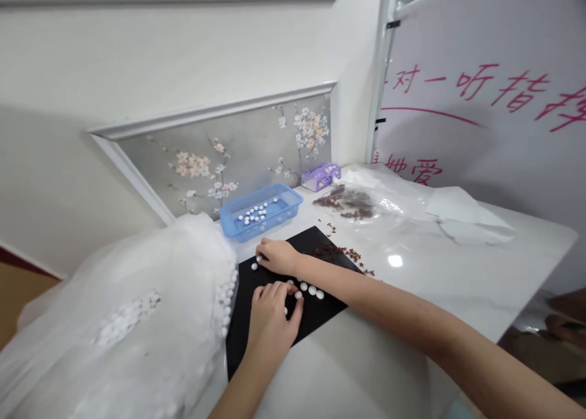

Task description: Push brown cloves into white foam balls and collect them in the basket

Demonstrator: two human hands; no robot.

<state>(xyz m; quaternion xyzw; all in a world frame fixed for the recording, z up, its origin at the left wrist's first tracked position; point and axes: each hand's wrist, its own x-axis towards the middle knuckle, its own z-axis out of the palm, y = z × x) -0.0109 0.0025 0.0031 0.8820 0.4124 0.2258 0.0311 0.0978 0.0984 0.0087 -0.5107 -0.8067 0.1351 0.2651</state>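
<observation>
My left hand (274,312) rests low over a black mat (247,291), its fingers curled. A small white ball (298,295) sits between its thumb and index fingertip, and another shows under the palm side. My right hand (278,256) reaches across above it, fingers bent down at the mat's far left part. At its fingertips is a white ball (259,258), with a loose ball (254,266) just beside it. More white balls (312,290) lie on the mat right of my left hand, some partly hidden by my right forearm.
A blue basket (292,214) with several white balls stands behind the mat. A large translucent bag (183,321) of white balls fills the left. Small brown star-shaped pieces (350,253) lie at the mat's right edge, near a clear bag (389,193) and a purple box (315,178).
</observation>
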